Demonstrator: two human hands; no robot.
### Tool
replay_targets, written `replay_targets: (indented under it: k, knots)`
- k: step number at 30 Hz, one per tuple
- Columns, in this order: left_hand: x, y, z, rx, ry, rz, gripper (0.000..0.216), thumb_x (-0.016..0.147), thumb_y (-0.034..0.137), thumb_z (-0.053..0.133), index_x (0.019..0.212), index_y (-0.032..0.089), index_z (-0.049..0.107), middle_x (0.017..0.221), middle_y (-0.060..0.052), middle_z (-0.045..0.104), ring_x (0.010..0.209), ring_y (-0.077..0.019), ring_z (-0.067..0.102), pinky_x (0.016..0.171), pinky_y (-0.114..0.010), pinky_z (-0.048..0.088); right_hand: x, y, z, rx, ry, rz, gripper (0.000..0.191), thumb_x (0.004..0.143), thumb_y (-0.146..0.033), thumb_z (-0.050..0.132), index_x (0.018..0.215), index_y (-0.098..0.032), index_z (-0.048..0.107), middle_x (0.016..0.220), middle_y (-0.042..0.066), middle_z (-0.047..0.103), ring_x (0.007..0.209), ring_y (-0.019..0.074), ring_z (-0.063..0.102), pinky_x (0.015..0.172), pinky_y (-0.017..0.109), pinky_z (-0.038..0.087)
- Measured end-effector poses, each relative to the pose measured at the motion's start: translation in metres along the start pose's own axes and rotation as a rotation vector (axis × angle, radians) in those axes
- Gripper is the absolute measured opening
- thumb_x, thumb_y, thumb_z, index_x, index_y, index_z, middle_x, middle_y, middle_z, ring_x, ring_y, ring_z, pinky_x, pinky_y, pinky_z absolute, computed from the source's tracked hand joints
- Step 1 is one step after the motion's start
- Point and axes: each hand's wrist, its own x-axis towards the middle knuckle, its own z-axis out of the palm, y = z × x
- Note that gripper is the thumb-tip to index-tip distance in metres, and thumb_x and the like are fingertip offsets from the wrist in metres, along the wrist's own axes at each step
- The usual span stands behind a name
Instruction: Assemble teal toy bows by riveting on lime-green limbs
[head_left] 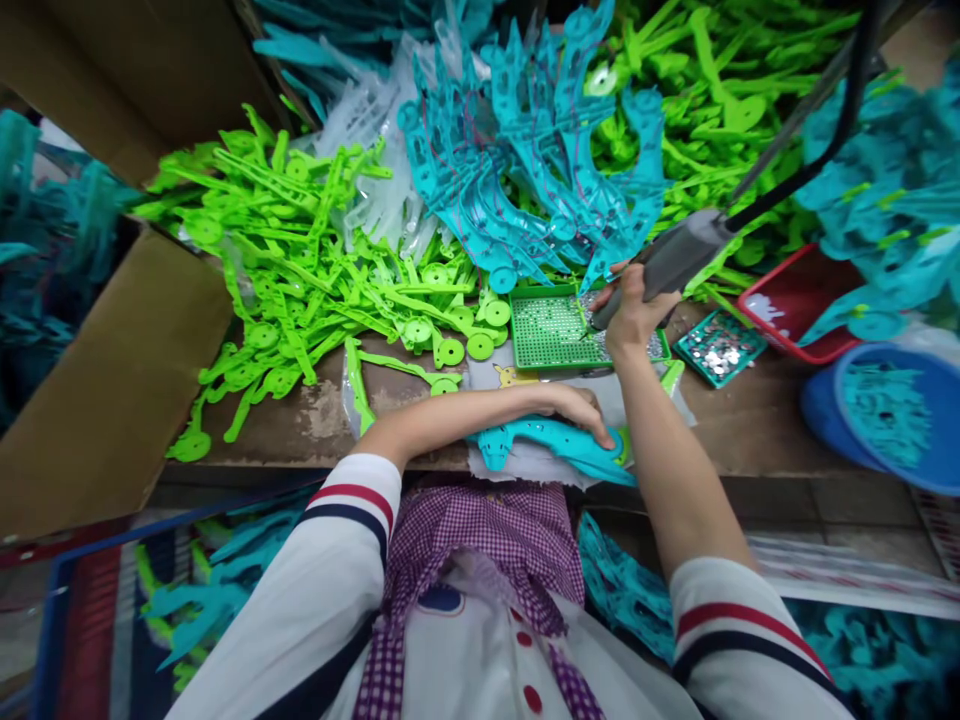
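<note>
On the cloth at the bench's front edge lies a long blue plastic part [536, 432] with a green piece at its right end. My left hand [577, 405] reaches across from the left and grips that part near its right end, fingers curled over it. A grey power screwdriver [686, 250] is in my right hand [636, 310], its fingers wrapped round the lower body. The driver tilts down to the left, its tip over a green perforated tray [551, 355] of small screws. Whether a screw sits on the tip is too small to tell.
Green plastic arms [300, 270] heap up on the left. Blue parts with thin red wires [517, 170] are stacked behind the tray. At right stand a small tray of metal bits [720, 348], a red bin [799, 290] and a blue bucket [832, 400]. A black cable [840, 130] hangs above.
</note>
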Motion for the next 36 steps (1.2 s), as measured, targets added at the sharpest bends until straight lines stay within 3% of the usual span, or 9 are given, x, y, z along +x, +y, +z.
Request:
replay_targets:
  k: [13, 17, 20, 23, 26, 29, 32, 36]
  knots:
    - [0.004, -0.003, 0.001, 0.004, 0.007, 0.014, 0.038, 0.058, 0.050, 0.082, 0.067, 0.016, 0.067, 0.067, -0.001, 0.061, 0.058, -0.0133, 0.050, 0.058, -0.031, 0.038, -0.002, 0.001, -0.001, 0.026, -0.014, -0.003, 0.046, 0.080, -0.070, 0.061, 0.070, -0.025, 0.055, 0.045, -0.008, 0.046, 0.035, 0.0117, 0.048, 0.039, 0.028, 0.037]
    - [0.004, -0.003, 0.002, 0.005, 0.034, -0.006, 0.038, 0.058, 0.050, 0.083, 0.066, 0.017, 0.066, 0.066, -0.001, 0.061, 0.058, -0.0135, 0.051, 0.058, -0.031, 0.040, 0.001, -0.003, 0.001, 0.050, -0.013, 0.005, 0.049, 0.076, -0.074, 0.062, 0.079, -0.025, 0.060, 0.046, -0.008, 0.046, 0.035, 0.0129, 0.047, 0.039, 0.030, 0.036]
    - [0.003, -0.003, 0.002, -0.003, 0.025, -0.002, 0.038, 0.058, 0.050, 0.083, 0.068, 0.017, 0.068, 0.068, -0.002, 0.063, 0.061, -0.0153, 0.055, 0.060, -0.031, 0.043, 0.010, -0.020, -0.005, 0.007, -0.006, -0.021, 0.055, 0.078, -0.079, 0.057, 0.093, -0.026, 0.063, 0.050, -0.006, 0.046, 0.041, 0.0155, 0.051, 0.042, 0.032, 0.040]
    - [0.002, -0.004, 0.001, -0.016, 0.012, 0.033, 0.039, 0.058, 0.051, 0.083, 0.067, 0.016, 0.068, 0.068, -0.003, 0.063, 0.063, -0.0161, 0.056, 0.062, -0.032, 0.044, 0.009, -0.058, -0.029, -0.076, 0.050, -0.085, 0.057, 0.082, -0.083, 0.047, 0.094, -0.030, 0.063, 0.053, -0.003, 0.047, 0.047, 0.0173, 0.054, 0.046, 0.034, 0.043]
    - [0.004, -0.005, -0.001, -0.018, -0.002, 0.042, 0.041, 0.058, 0.052, 0.084, 0.066, 0.016, 0.068, 0.067, -0.003, 0.062, 0.063, -0.0151, 0.055, 0.063, -0.032, 0.043, -0.019, -0.106, -0.066, 0.003, 0.082, -0.072, 0.055, 0.080, -0.086, 0.045, 0.089, -0.036, 0.066, 0.048, -0.004, 0.042, 0.037, 0.0178, 0.045, 0.037, 0.034, 0.035]
    - [0.008, -0.008, -0.004, -0.042, -0.054, 0.002, 0.044, 0.055, 0.054, 0.086, 0.070, 0.016, 0.069, 0.071, -0.004, 0.064, 0.066, -0.0150, 0.056, 0.063, -0.031, 0.042, -0.064, -0.140, -0.096, 0.037, 0.011, -0.045, 0.053, 0.079, -0.087, 0.048, 0.089, -0.040, 0.072, 0.046, -0.004, 0.042, 0.031, 0.0173, 0.041, 0.033, 0.033, 0.034]
    - [0.009, -0.011, -0.006, -0.078, -0.095, -0.004, 0.047, 0.054, 0.056, 0.087, 0.076, 0.017, 0.071, 0.076, -0.004, 0.066, 0.069, -0.0148, 0.056, 0.064, -0.031, 0.042, -0.099, -0.146, -0.107, 0.036, -0.015, -0.004, 0.057, 0.068, -0.090, 0.060, 0.087, -0.038, 0.073, 0.048, -0.004, 0.047, 0.034, 0.0174, 0.046, 0.034, 0.032, 0.035]
    - [0.006, -0.009, -0.005, -0.125, -0.067, -0.005, 0.043, 0.056, 0.053, 0.089, 0.073, 0.017, 0.072, 0.069, -0.003, 0.062, 0.068, -0.0146, 0.053, 0.065, -0.032, 0.043, -0.113, -0.129, -0.103, 0.040, 0.013, 0.068, 0.061, 0.062, -0.091, 0.065, 0.084, -0.034, 0.070, 0.048, -0.002, 0.046, 0.036, 0.0182, 0.047, 0.037, 0.033, 0.035]
